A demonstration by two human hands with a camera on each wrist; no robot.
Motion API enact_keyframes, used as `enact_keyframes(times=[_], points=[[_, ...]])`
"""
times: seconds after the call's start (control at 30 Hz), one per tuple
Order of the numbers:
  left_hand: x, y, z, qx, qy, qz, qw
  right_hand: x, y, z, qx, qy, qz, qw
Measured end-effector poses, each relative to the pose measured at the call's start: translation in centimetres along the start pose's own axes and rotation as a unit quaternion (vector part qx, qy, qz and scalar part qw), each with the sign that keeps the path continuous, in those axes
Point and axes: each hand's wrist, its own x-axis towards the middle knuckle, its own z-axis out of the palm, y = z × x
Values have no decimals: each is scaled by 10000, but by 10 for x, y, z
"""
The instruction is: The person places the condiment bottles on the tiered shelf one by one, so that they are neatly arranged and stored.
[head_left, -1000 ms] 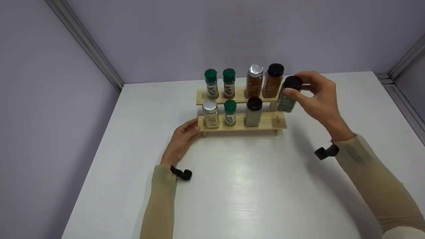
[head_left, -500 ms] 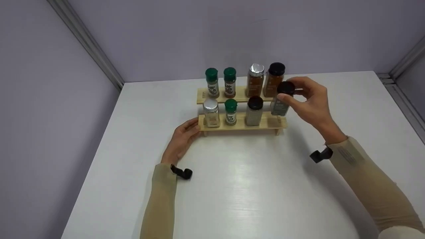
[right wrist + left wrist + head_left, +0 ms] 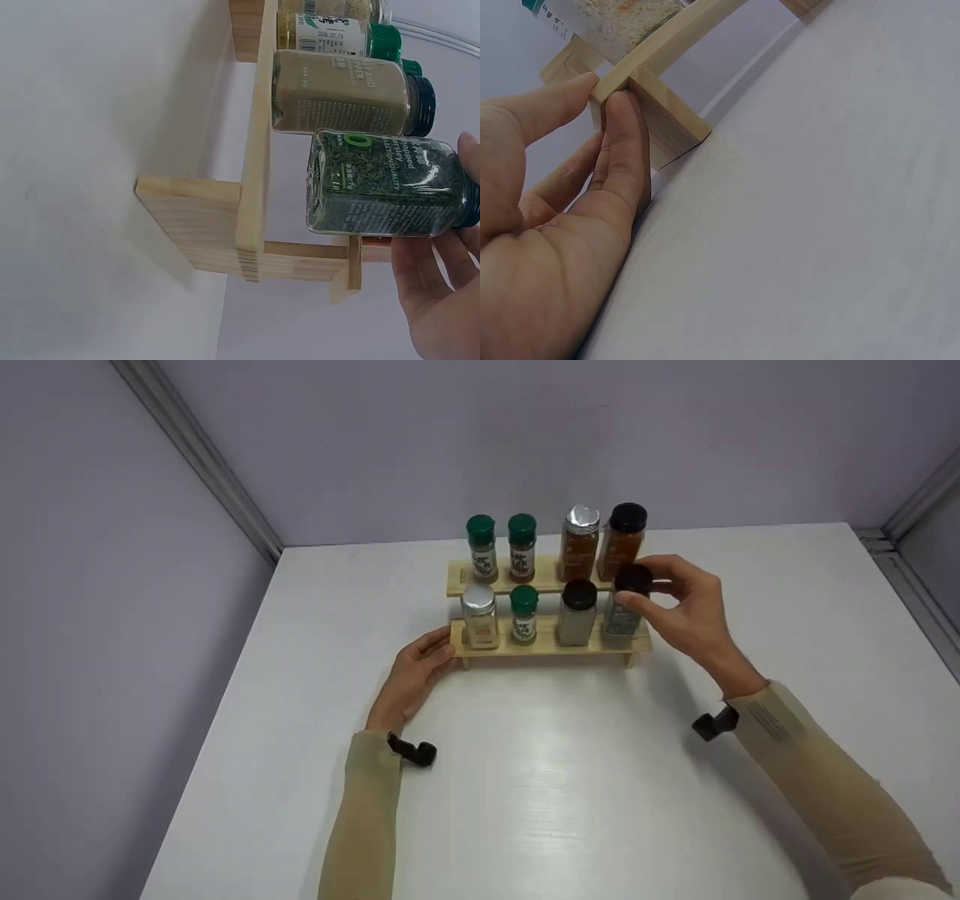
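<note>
My right hand (image 3: 686, 611) holds a spice jar of chopped parsley (image 3: 382, 184) by its black-capped top. In the right wrist view its base hangs slightly above the front shelf, with a gap between. Beside it on that shelf stands a black-capped jar of pale brown powder (image 3: 577, 619). My left hand (image 3: 414, 669) pinches the left end of the wooden spice rack (image 3: 540, 645), thumb at the board's edge and fingers beneath, as the left wrist view (image 3: 615, 94) of the rack end shows.
Farther left on the front shelf are a small green-capped jar (image 3: 523, 615) and a silver-capped jar (image 3: 481, 619). The back shelf (image 3: 545, 574) carries two green-capped jars and two taller reddish-brown jars (image 3: 579, 547). A pale wall (image 3: 525, 450) rises behind the white table (image 3: 525, 780).
My right hand has brought the parsley jar left and down, from beside the rack's right end to just over the front shelf. The left hand has stayed at the rack's left end.
</note>
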Motion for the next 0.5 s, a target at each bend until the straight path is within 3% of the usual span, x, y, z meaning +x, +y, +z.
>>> enact_keyframes(times=[0.5], points=[[0,1,1,-42,23,-19,10000,-11,14,8,120,-55,207,9997]])
